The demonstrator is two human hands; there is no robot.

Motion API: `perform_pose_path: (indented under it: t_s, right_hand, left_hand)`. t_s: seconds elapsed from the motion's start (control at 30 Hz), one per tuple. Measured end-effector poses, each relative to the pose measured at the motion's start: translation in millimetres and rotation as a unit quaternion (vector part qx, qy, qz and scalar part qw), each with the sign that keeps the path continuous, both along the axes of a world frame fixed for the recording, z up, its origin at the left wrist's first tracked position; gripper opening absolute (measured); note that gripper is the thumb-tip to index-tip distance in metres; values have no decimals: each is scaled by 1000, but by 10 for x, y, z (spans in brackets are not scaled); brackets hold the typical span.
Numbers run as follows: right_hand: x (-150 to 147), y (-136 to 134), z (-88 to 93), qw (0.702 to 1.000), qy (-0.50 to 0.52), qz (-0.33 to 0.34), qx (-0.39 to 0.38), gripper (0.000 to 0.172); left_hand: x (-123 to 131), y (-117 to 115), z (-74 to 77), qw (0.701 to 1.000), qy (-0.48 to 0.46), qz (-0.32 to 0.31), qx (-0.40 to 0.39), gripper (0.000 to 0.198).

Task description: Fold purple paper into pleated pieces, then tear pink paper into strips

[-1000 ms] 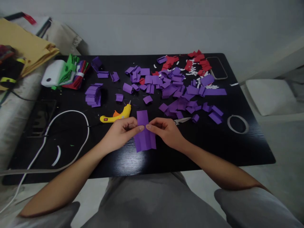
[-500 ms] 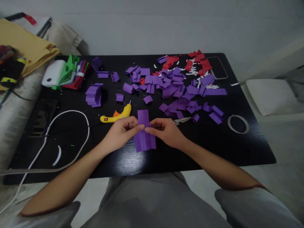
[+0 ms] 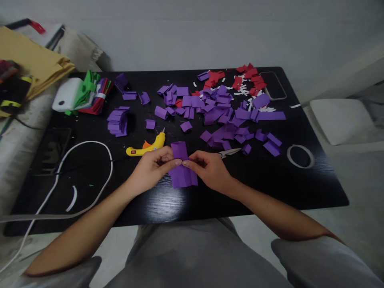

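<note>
My left hand (image 3: 153, 167) and my right hand (image 3: 210, 168) meet over the near middle of a black table (image 3: 315, 188). Both pinch a creased purple paper strip (image 3: 183, 176) from either side, fingertips nearly touching at its middle. The strip's far end (image 3: 179, 149) curls up toward me. A yellow glue gun (image 3: 147, 146) lies just behind my left hand. Scissor blades (image 3: 231, 151) poke out behind my right hand.
Several folded purple pieces (image 3: 216, 112) and red pieces (image 3: 249, 78) litter the far table. A purple stack (image 3: 117, 121), a white cable (image 3: 90, 176), a tape ring (image 3: 300, 156), a phone (image 3: 273, 85) and a coloured paper bundle (image 3: 93, 92) also lie there.
My fingertips have closed together on the strip, and its far end has folded up and back toward me, so it looks shorter.
</note>
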State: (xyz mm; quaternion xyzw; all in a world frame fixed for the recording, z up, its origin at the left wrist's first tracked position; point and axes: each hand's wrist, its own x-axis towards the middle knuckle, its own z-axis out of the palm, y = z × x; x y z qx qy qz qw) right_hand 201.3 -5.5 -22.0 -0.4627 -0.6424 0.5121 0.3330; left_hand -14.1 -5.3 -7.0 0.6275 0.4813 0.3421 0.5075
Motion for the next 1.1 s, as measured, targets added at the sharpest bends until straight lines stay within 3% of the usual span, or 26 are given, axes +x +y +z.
perform_pose_path:
  t_s: [0.1, 0.17, 0.27, 0.33, 0.43, 0.5, 0.53, 0.6, 0.67, 0.8, 0.9, 1.0, 1.1]
  right_hand:
    - [26, -28, 17, 997, -10, -2, 79, 22]
    - [48, -44, 41, 990, 9, 8, 139, 16]
    - [62, -49, 73, 980, 30, 3, 195, 11]
    - [52, -32, 72, 979, 24, -36, 198, 11]
    - [23, 23, 43, 986, 74, -117, 98, 31]
    - [12, 65, 33, 980, 165, -91, -62, 32]
    - [10, 81, 36, 964, 215, -51, -151, 30]
    - [10, 96, 58, 915, 287, 40, -282, 29]
    - [7, 88, 87, 895, 311, 68, -314, 30]
    - [-9, 58, 103, 930, 256, 14, -264, 37]
    - [-12, 59, 80, 941, 231, -15, -247, 40]
    - [-13, 63, 55, 949, 219, -31, -226, 38]
    - [-21, 54, 39, 952, 214, -30, -216, 35]
  left_hand:
    - [-21, -17, 18, 994, 54, 17, 98, 18]
    - [-43, -23, 61, 980, 66, -5, 188, 5]
    - [-89, -26, 116, 951, 56, -45, 300, 11]
    - [-127, -28, 120, 930, 78, -37, 357, 15]
    - [-179, -27, 95, 887, 147, 0, 438, 16]
    - [-192, -24, 81, 863, 180, 21, 472, 13]
    - [-190, -23, 76, 856, 189, 27, 480, 11]
    - [-169, -24, 67, 856, 205, 31, 474, 7]
    - [-139, -30, 53, 865, 228, 33, 446, 7]
    - [-99, -47, 17, 871, 241, 20, 428, 11]
    - [-80, -50, 11, 889, 187, 84, 410, 11]
    - [-32, -49, 18, 960, 51, 145, 236, 17]
    - [34, -55, 12, 997, -24, 68, 23, 21]
